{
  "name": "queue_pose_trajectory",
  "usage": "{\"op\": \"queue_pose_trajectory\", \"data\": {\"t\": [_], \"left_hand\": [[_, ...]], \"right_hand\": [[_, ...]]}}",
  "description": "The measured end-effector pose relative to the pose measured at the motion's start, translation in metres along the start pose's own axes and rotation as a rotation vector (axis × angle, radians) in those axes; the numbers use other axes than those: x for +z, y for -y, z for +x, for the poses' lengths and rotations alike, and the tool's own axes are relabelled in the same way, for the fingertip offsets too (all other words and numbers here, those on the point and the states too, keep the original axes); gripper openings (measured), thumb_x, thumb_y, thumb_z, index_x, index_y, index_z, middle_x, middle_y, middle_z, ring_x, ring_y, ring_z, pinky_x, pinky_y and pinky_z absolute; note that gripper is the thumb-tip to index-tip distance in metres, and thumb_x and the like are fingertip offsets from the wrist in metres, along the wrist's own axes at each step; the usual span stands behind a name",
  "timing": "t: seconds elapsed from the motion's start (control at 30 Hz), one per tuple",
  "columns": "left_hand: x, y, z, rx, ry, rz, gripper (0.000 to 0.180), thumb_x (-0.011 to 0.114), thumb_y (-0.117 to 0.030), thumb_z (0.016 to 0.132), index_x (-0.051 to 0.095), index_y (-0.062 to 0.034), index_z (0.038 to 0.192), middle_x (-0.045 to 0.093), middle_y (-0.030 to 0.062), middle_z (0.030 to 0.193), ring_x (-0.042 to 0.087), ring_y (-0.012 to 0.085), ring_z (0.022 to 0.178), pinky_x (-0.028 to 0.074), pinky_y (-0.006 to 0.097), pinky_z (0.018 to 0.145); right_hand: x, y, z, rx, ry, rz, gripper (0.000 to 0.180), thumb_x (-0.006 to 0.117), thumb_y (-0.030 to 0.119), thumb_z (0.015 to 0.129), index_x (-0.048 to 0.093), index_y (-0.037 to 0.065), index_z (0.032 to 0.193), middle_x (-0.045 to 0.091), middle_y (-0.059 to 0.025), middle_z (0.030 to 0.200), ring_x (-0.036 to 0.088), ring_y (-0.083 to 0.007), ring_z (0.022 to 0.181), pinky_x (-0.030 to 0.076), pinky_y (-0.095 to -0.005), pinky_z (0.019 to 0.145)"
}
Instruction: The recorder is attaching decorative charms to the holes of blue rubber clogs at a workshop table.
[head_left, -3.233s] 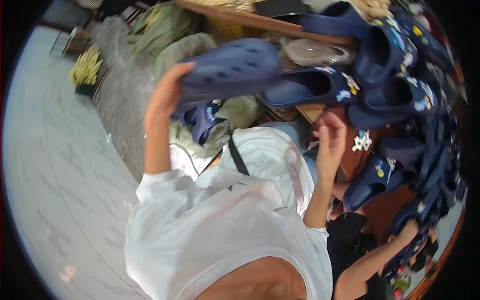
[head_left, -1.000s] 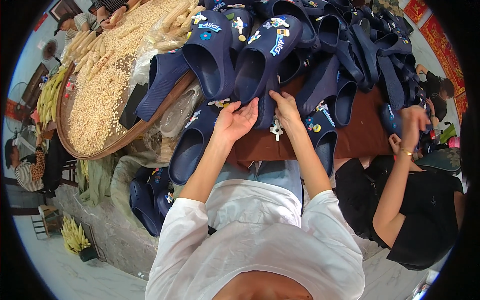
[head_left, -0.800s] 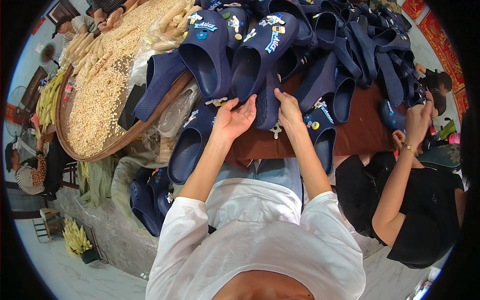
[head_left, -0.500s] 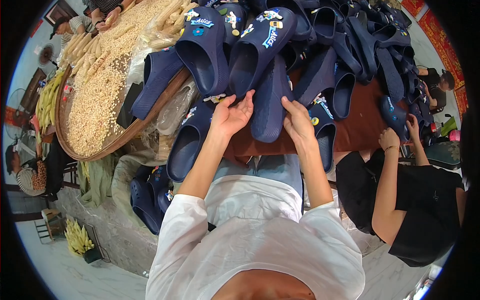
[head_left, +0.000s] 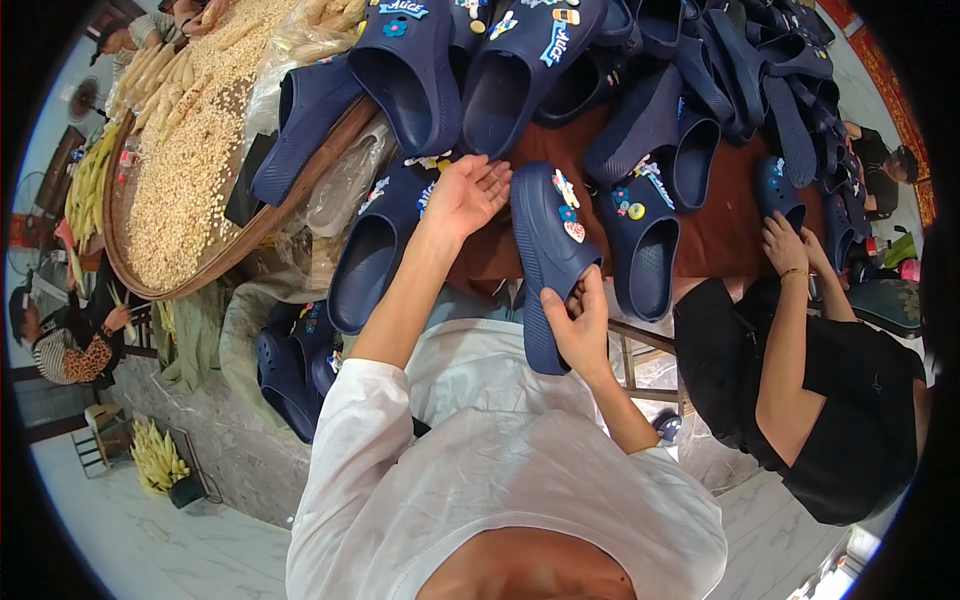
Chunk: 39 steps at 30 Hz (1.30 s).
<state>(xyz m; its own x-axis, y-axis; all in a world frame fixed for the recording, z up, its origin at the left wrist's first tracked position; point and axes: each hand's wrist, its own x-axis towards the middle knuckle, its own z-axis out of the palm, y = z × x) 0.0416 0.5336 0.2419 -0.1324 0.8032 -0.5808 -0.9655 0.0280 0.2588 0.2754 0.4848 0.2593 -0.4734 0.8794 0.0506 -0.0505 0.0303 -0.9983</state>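
Observation:
My right hand (head_left: pixel 580 330) grips a navy clog (head_left: pixel 545 245) by its heel end, thumb outside and fingers in the opening. The clog is tilted upright in front of me, with colourful charms on its upper. My left hand (head_left: pixel 465 198) is open, palm up and fingers stretched out, holding nothing, close to the clog's toe. Just beyond its fingers stands a large decorated clog (head_left: pixel 500 100) on the table. A navy clog (head_left: pixel 375 250) lies to the left beside my left forearm, and another with charms (head_left: pixel 645 235) sits to the right of the held one.
A heap of navy clogs (head_left: pixel 740 70) covers the brown tabletop (head_left: pixel 560 150). At left, a round woven tray (head_left: pixel 190 285) bears corn kernels and cobs. More clogs (head_left: pixel 290 375) hang low at left. A co-worker in black (head_left: pixel 780 390) handles a clog (head_left: pixel 780 195) at right.
The clog formerly sole-up between my hands has come nearer and turned, showing its charms. My right hand has moved down to its heel end; my left hand stays open in nearly the same place.

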Motion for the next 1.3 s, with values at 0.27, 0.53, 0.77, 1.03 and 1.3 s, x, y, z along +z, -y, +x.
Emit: {"op": "queue_pose_trajectory", "data": {"t": [0.27,0.53,0.77,1.03,1.3], "left_hand": [[-0.006,0.022,-0.020,0.203,0.023,0.334,0.045,0.058,-0.019,0.088,0.050,0.0052,0.125,0.056,0.0166,0.124,0.051,0.0244,0.117,0.037,0.034,0.104],[-0.044,0.072,-0.072,1.056,-0.120,1.188,0.061,0.058,-0.008,0.083,0.039,-0.0002,0.141,0.037,0.0223,0.145,0.037,0.0342,0.133,0.028,0.041,0.111],[-0.049,0.100,-0.150,0.997,-0.017,1.272,0.054,0.054,0.002,0.085,0.042,0.0023,0.137,0.041,0.0149,0.140,0.041,0.0214,0.129,0.035,0.033,0.105],[-0.067,0.134,-0.161,0.726,0.013,0.827,0.048,0.053,0.001,0.088,0.043,0.0001,0.135,0.046,0.0109,0.133,0.043,0.0178,0.125,0.037,0.031,0.101],[-0.036,0.125,-0.112,0.328,0.092,0.364,0.049,0.051,-0.028,0.099,0.040,-0.0019,0.139,0.043,0.0075,0.141,0.041,0.0179,0.130,0.031,0.034,0.106]], "right_hand": [[0.013,-0.017,-0.020,-0.124,0.075,-0.533,0.031,0.070,0.007,0.078,0.046,0.001,0.097,0.052,-0.0107,0.068,0.053,-0.0225,0.055,0.043,-0.0344,0.051],[0.035,-0.030,-0.019,-0.297,0.107,-0.752,0.026,0.065,0.003,0.079,0.045,-0.002,0.094,0.050,-0.0200,0.087,0.055,-0.0405,0.078,0.045,-0.0462,0.065],[0.049,-0.043,-0.011,-0.394,0.179,-0.630,0.034,0.065,-0.004,0.077,0.045,0.000,0.104,0.049,-0.0179,0.089,0.054,-0.0364,0.076,0.044,-0.0416,0.064],[0.031,-0.009,-0.003,-0.168,0.272,-0.449,0.027,0.064,0.001,0.084,0.056,0.001,0.110,0.060,-0.0188,0.096,0.064,-0.0329,0.079,0.051,-0.0366,0.067],[-0.010,-0.023,0.058,0.037,-0.035,-0.374,0.027,0.069,0.022,0.089,0.057,0.000,0.099,0.064,-0.0090,0.082,0.061,-0.0127,0.071,0.049,-0.0270,0.061]]}}
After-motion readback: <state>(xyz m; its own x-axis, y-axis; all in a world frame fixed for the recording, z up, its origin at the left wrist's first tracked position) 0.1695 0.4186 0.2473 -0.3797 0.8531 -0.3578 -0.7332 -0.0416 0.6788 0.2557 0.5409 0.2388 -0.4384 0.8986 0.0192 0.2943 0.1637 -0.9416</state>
